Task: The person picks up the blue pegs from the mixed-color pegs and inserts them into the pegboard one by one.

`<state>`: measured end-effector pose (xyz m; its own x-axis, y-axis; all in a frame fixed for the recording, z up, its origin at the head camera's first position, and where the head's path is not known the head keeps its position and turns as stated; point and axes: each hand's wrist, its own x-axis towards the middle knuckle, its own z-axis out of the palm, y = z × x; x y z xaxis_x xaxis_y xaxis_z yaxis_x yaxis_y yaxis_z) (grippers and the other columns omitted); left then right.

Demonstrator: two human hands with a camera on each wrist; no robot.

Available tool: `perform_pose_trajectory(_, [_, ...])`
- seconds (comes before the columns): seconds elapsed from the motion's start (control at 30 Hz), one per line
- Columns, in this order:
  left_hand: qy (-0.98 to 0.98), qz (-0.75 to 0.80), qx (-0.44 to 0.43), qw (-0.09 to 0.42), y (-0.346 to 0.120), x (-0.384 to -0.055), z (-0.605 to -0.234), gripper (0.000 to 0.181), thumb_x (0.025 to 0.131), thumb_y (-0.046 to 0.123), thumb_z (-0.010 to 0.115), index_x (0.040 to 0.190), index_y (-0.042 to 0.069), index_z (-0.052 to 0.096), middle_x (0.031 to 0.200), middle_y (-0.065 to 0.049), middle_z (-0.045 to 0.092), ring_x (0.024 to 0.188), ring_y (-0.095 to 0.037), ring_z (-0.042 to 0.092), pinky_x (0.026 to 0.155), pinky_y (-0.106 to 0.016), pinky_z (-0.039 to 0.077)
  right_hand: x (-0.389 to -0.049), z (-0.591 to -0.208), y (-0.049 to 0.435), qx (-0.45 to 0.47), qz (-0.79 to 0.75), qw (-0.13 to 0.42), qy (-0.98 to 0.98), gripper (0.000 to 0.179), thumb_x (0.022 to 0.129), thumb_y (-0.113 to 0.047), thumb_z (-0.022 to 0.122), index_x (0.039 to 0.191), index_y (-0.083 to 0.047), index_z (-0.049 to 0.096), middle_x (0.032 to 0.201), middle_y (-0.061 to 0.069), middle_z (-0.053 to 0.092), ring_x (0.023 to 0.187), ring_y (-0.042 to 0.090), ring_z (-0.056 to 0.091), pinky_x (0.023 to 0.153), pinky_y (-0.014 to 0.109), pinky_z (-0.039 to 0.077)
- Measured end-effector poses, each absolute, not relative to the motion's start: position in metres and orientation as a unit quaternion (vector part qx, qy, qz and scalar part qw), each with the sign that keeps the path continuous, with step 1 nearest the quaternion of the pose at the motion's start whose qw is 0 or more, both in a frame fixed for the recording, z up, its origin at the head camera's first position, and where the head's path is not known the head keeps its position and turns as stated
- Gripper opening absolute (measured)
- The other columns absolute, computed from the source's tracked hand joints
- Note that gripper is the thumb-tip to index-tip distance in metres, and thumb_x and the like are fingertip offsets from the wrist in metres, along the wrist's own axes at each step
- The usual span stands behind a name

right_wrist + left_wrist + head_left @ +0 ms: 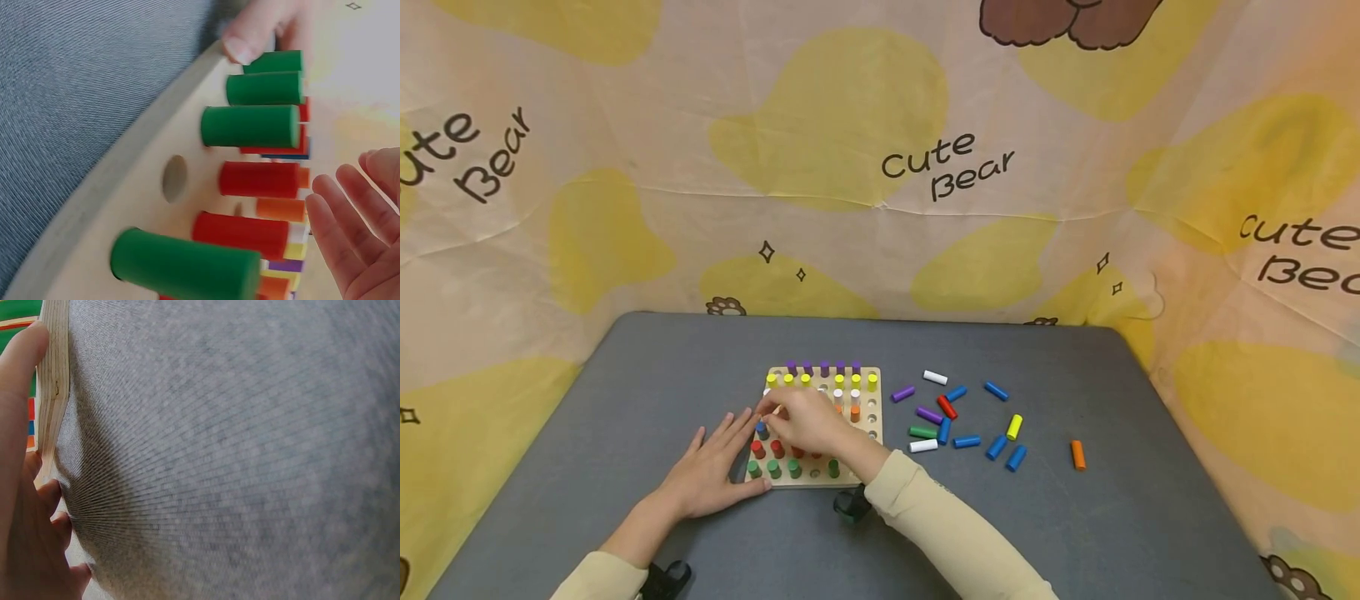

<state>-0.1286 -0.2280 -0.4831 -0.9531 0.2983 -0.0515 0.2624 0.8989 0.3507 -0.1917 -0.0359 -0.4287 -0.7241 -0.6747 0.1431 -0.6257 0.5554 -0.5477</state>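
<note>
A wooden pegboard [868,481] holds rows of coloured pegs: purple at the back, then yellow, white, orange, blue, red and green at the front. My left hand [709,475] lies along the board's left side, fingers spread, its thumb touching the front left corner. Over the board's left middle is my right hand [808,421], fingertips just above a blue peg [762,431]. What lies between its thumb and index finger is hidden. In the right wrist view, a green peg [187,265] stands near an uncovered hole [174,179], and the other right-hand fingers [359,231] are loosely bent.
Right of the board lie loose pegs, among them a red peg [947,407], a yellow peg [1014,427], a green peg [922,432] and several blue ones. An orange peg [1078,455] lies farther right on the grey table [1150,533]. A patterned cloth [850,167] hangs behind.
</note>
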Motion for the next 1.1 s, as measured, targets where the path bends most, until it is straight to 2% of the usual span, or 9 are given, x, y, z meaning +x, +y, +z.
perform_pose_trajectory(0.13, [0.973,0.175,0.145,0.052,-0.227,-0.129,-0.484,0.100,0.071,0.073,0.055,0.148,0.018,0.022,0.151,-0.010,0.024,0.138,-0.037,0.020,0.104,-0.065,0.010,-0.191,-0.421,-0.028,-0.391,-0.302,0.017,0.869,0.017,0.093,-0.022,0.056,0.104,-0.016,0.067,0.097,-0.008,0.067,0.083,-0.003,0.059,0.065,0.007,0.044])
perform_pose_trajectory(0.3, [0.973,0.173,0.147,0.049,-0.228,-0.129,-0.484,0.100,0.071,0.074,0.054,0.147,0.016,0.024,0.152,-0.009,0.024,0.138,-0.036,0.020,0.104,-0.065,0.010,-0.190,-0.412,-0.016,-0.418,-0.309,-0.020,0.854,0.016,0.092,-0.020,0.056,0.105,-0.015,0.065,0.099,-0.007,0.067,0.088,-0.001,0.060,0.074,0.013,0.049])
perform_pose_trajectory(0.53, [0.973,0.171,0.146,0.049,-0.229,-0.129,-0.485,0.101,0.071,0.075,0.053,0.148,0.017,0.024,0.152,-0.010,0.024,0.138,-0.036,0.020,0.104,-0.065,0.010,-0.187,-0.404,0.003,-0.420,-0.341,-0.018,0.840,0.022,0.092,-0.023,0.056,0.111,-0.015,0.064,0.106,-0.005,0.065,0.098,0.005,0.059,0.082,0.021,0.049])
perform_pose_trajectory(0.7, [0.974,0.170,0.141,0.051,-0.228,-0.130,-0.486,0.102,0.070,0.075,0.054,0.147,0.016,0.025,0.152,-0.010,0.024,0.138,-0.036,0.020,0.104,-0.066,0.010,-0.186,-0.403,0.020,-0.418,-0.348,-0.027,0.839,0.023,0.091,-0.023,0.058,0.113,-0.016,0.062,0.112,-0.004,0.061,0.106,0.008,0.056,0.088,0.021,0.046])
perform_pose_trajectory(0.83, [0.975,0.168,0.139,0.053,-0.228,-0.130,-0.487,0.102,0.070,0.076,0.054,0.147,0.015,0.025,0.151,-0.010,0.025,0.138,-0.036,0.020,0.104,-0.065,0.010,-0.186,-0.404,0.036,-0.423,-0.364,-0.033,0.829,0.024,0.090,-0.020,0.060,0.113,-0.013,0.061,0.113,-0.003,0.061,0.105,0.012,0.057,0.089,0.026,0.047])
perform_pose_trajectory(0.93, [0.974,0.168,0.139,0.053,-0.228,-0.130,-0.486,0.102,0.070,0.075,0.054,0.147,0.015,0.025,0.151,-0.010,0.025,0.138,-0.036,0.020,0.104,-0.065,0.009,-0.184,-0.404,0.048,-0.422,-0.374,-0.038,0.825,0.025,0.089,-0.017,0.061,0.113,-0.011,0.061,0.112,-0.002,0.061,0.103,0.015,0.057,0.085,0.031,0.050])
perform_pose_trajectory(1.1, [0.974,0.171,0.142,0.051,-0.228,-0.129,-0.486,0.102,0.070,0.075,0.054,0.147,0.014,0.025,0.151,-0.011,0.025,0.138,-0.036,0.020,0.105,-0.065,0.010,-0.183,-0.404,0.068,-0.414,-0.376,-0.051,0.827,0.027,0.087,-0.018,0.064,0.113,-0.011,0.061,0.110,-0.003,0.061,0.100,0.011,0.056,0.083,0.032,0.050])
